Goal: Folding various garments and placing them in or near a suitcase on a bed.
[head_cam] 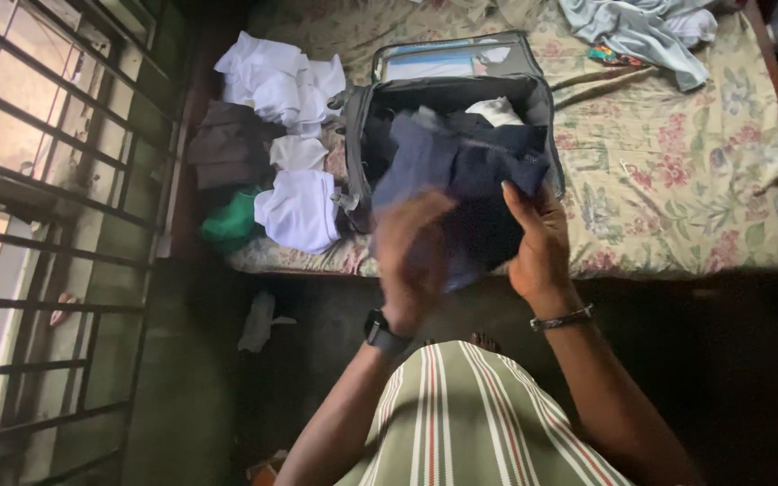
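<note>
A dark blue garment (461,162) is held up in front of me, over an open grey suitcase (364,117) that lies on a bed with a floral sheet (677,180). My left hand (411,256), blurred by motion and wearing a black watch, grips the garment's lower left part. My right hand (538,243), with a bracelet on the wrist, clasps the garment's right edge. A white cloth (495,110) shows inside the suitcase behind the garment.
White folded clothes (297,207), more white clothes (276,81), dark clothes (227,144) and a green one (234,220) lie left of the suitcase. A grey-blue garment (641,36) lies at the bed's far right. A barred window (38,225) fills the left side. White cloth (258,319) lies on the floor.
</note>
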